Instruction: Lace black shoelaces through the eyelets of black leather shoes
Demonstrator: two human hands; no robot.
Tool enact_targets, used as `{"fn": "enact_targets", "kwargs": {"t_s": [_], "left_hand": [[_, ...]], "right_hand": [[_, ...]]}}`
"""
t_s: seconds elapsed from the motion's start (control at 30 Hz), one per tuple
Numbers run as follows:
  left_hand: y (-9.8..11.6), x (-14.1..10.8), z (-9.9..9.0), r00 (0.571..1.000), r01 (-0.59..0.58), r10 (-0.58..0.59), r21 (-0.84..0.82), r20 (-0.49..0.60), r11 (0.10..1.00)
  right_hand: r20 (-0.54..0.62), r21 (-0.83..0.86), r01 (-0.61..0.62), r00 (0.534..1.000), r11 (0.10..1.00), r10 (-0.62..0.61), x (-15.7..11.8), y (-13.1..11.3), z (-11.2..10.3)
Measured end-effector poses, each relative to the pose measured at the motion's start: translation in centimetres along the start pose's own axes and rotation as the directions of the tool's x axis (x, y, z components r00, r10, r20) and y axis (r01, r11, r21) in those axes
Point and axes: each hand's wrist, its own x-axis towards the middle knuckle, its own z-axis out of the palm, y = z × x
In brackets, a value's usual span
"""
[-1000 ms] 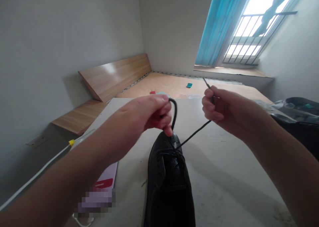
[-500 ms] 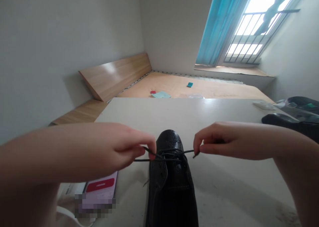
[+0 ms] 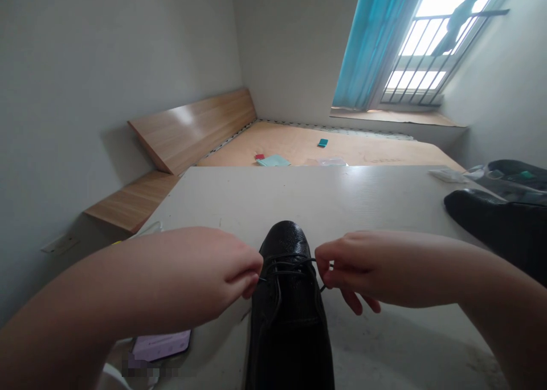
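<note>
A black leather shoe stands on the white table, toe pointing away from me. Thin dark shoelace strands cross its tongue near the toe. At the shoe's left side, my left hand is closed, with a short piece of lace showing by its fingertips. On the right, my right hand pinches the lace between thumb and forefinger, its other fingers hanging loosely below. A lace end slants down beside the right fingertips.
Another black shoe lies at the table's right, near a clear plastic bag. A phone and white cable lie by my left forearm. Beyond the table is a bed with a wooden headboard.
Both hands have moved in closer to the shoe and slightly lower, so less lace shows between them. Lower fingers of the right hand now show. The view has shifted slightly.
</note>
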Motion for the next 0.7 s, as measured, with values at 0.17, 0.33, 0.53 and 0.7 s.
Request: {"fn": "enact_targets", "kwargs": {"t_s": [0.17, 0.33, 0.53, 0.7], "left_hand": [[0.4, 0.2, 0.3, 1.0, 0.014, -0.015, 0.038, 0.015, 0.999], [1.1, 0.3, 0.5, 0.998, 0.043, -0.041, 0.05, -0.041, 0.998], [1.4, 0.1, 0.4, 0.996, 0.045, -0.04, 0.062, -0.08, 0.997], [1.6, 0.1, 0.4, 0.996, 0.005, -0.002, 0.045, -0.086, 0.999]], "right_hand": [[0.047, 0.007, -0.046, 0.998, 0.999, 0.045, 0.0, -0.4, -0.3], [0.046, -0.023, -0.032, 0.998, 0.999, 0.033, 0.0, -0.6, -0.1], [0.045, 0.008, 0.01, 0.999, 1.0, -0.01, -0.1, -0.4, 0.1], [0.063, 0.052, 0.03, 0.997, 0.998, -0.033, 0.4, -0.3, -0.2]]}}
